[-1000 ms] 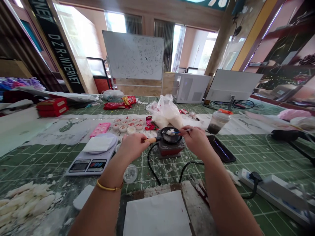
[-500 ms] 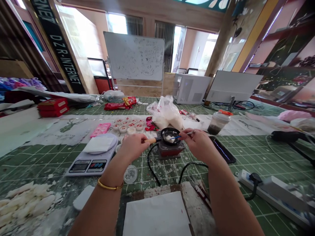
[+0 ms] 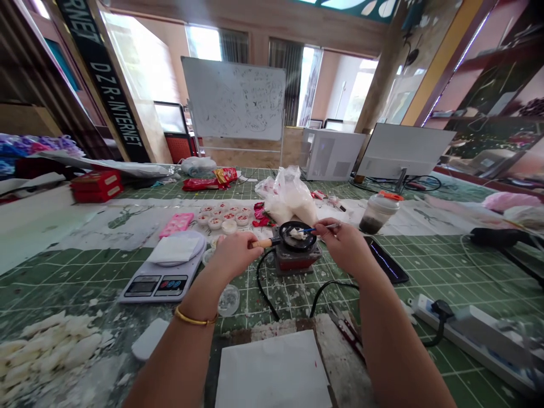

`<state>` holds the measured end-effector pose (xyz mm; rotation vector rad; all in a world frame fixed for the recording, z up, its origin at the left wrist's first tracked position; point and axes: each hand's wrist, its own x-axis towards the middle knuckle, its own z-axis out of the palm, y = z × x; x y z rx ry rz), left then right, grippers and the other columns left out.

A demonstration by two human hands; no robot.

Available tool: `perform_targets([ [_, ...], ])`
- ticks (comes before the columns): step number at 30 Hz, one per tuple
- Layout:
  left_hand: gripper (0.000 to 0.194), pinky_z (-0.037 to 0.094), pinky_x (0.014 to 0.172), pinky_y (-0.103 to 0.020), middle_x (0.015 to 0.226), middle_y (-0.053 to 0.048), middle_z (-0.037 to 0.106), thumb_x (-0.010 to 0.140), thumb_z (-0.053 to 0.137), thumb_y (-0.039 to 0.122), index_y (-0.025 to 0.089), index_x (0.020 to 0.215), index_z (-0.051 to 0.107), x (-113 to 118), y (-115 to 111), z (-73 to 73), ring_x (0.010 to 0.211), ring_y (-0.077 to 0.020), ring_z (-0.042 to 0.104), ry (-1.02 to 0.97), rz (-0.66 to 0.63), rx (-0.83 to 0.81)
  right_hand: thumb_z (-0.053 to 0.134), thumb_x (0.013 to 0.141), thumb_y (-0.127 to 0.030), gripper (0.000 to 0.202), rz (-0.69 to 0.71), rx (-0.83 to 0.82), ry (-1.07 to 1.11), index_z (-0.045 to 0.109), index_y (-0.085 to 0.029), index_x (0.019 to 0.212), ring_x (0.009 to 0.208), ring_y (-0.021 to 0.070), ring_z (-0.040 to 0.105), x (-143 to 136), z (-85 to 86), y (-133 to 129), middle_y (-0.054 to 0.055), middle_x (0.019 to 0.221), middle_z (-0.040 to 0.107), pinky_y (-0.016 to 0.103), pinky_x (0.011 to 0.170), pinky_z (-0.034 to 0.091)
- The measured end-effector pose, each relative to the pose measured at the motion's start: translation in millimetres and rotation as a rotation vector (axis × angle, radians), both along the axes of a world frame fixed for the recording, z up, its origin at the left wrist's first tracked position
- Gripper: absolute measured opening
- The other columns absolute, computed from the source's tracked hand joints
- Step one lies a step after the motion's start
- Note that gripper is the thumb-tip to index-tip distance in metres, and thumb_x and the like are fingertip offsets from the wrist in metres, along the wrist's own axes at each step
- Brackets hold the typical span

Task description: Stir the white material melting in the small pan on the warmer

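A small black frying pan point(image 3: 285, 245) rests on a little red-and-grey hot plate point(image 3: 293, 262). My left hand point(image 3: 238, 249) is closed round the pan's wooden handle point(image 3: 262, 243). White wax-like pieces point(image 3: 297, 233) lie in the pan. In my right hand point(image 3: 340, 238), pinched between thumb and fingers, is a thin stirring stick point(image 3: 309, 230) with a blue section; its tip reaches the white pieces. Behind the pan stands a clear plastic bag point(image 3: 293, 198) of white material.
At left are a kitchen scale point(image 3: 165, 277), small filled cups point(image 3: 229, 216) and a heap of white chunks point(image 3: 46, 351). A white sheet point(image 3: 272, 371) lies in front. At right are a lidded jar point(image 3: 378, 214), a phone point(image 3: 389, 263) and a power strip point(image 3: 467, 345). Cables cross the mat.
The white pieces in the pan have been gathered closer together by the stick's tip. The pan appears more tilted toward me. Both hands keep their hold.
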<state>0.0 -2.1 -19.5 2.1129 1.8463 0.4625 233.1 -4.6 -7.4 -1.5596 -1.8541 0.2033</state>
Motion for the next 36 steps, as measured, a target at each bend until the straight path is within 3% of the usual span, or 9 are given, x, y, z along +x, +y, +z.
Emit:
perform_targets([
  [3, 0.027, 0.037, 0.064, -0.028, 0.080, -0.004, 0.067, 0.074, 0.049, 0.036, 0.021, 0.088, 0.067, -0.8, -0.8, 1.3, 0.076, -0.0198, 0.058, -0.001, -0.005, -0.001, 0.042, 0.084, -0.040, 0.031, -0.069, 0.066, 0.030, 0.064, -0.019, 0.087, 0.080, 0.0201, 0.061, 6.7, 1.8, -0.4, 0.005, 0.080, 0.071, 0.029, 0.072, 0.039],
  [7, 0.026, 0.036, 0.063, -0.027, 0.079, -0.004, 0.066, 0.074, 0.050, 0.037, 0.021, 0.087, 0.067, -2.1, -1.3, 1.3, 0.074, -0.0196, 0.059, -0.019, -0.025, 0.009, 0.043, 0.083, -0.036, 0.031, -0.076, -0.017, -0.062, 0.065, -0.018, 0.072, 0.078, 0.0201, 0.062, 14.5, 3.3, 0.3, 0.006, 0.079, 0.070, 0.029, 0.072, 0.038],
  [11, 0.027, 0.036, 0.062, -0.027, 0.079, -0.004, 0.066, 0.075, 0.049, 0.036, 0.020, 0.087, 0.066, -2.4, -2.0, 1.3, 0.074, -0.0193, 0.058, -0.026, -0.055, 0.017, 0.042, 0.084, -0.038, 0.032, -0.115, 0.029, -0.032, 0.065, -0.017, 0.080, 0.080, 0.0199, 0.063, 16.5, 3.8, 3.8, 0.006, 0.081, 0.071, 0.030, 0.073, 0.039],
  [15, 0.027, 0.037, 0.063, -0.027, 0.082, -0.005, 0.067, 0.076, 0.047, 0.033, 0.020, 0.089, 0.066, -2.3, -4.4, 3.6, 0.077, -0.0199, 0.058, -0.027, -0.046, 0.012, 0.044, 0.083, -0.036, 0.029, -0.094, -0.049, -0.090, 0.066, -0.017, 0.079, 0.081, 0.0210, 0.062, 22.9, 0.0, -0.7, 0.006, 0.083, 0.071, 0.032, 0.076, 0.040],
  [21, 0.027, 0.037, 0.065, -0.029, 0.080, -0.006, 0.067, 0.076, 0.045, 0.033, 0.019, 0.085, 0.066, -2.8, -6.8, 6.4, 0.078, -0.0214, 0.059, -0.040, -0.036, -0.002, 0.051, 0.079, -0.047, 0.034, -0.101, -0.057, 0.296, 0.063, -0.016, 0.088, 0.077, 0.0192, 0.063, 47.9, -19.1, -13.9, 0.007, 0.082, 0.071, 0.031, 0.073, 0.044],
  [28, 0.028, 0.038, 0.066, -0.030, 0.078, -0.006, 0.066, 0.077, 0.044, 0.036, 0.018, 0.080, 0.065, -0.8, -6.5, 5.5, 0.076, -0.0212, 0.058, -0.029, -0.021, 0.031, 0.061, 0.071, -0.052, 0.037, -0.071, -0.049, 0.652, 0.064, -0.017, 0.085, 0.087, 0.0210, 0.064, 47.9, -41.8, -6.5, 0.007, 0.078, 0.072, 0.034, 0.084, 0.045],
  [33, 0.026, 0.040, 0.068, -0.031, 0.075, -0.005, 0.066, 0.077, 0.045, 0.034, 0.019, 0.081, 0.066, 0.8, -4.6, 2.2, 0.074, -0.0214, 0.059, -0.005, 0.019, 0.057, 0.070, 0.062, -0.050, 0.036, -0.152, -0.021, 0.881, 0.064, -0.018, 0.078, 0.078, 0.0199, 0.067, 60.6, -46.6, -3.8, 0.003, 0.068, 0.070, 0.031, 0.078, 0.048],
  [36, 0.027, 0.040, 0.069, -0.032, 0.075, -0.006, 0.067, 0.077, 0.046, 0.034, 0.019, 0.082, 0.067, 1.6, -3.3, 0.9, 0.074, -0.0216, 0.059, 0.005, 0.039, 0.058, 0.072, 0.058, -0.049, 0.037, -0.117, -0.031, 0.989, 0.065, -0.018, 0.076, 0.074, 0.0177, 0.067, 60.1, -47.3, -0.6, 0.003, 0.067, 0.070, 0.028, 0.075, 0.049],
])
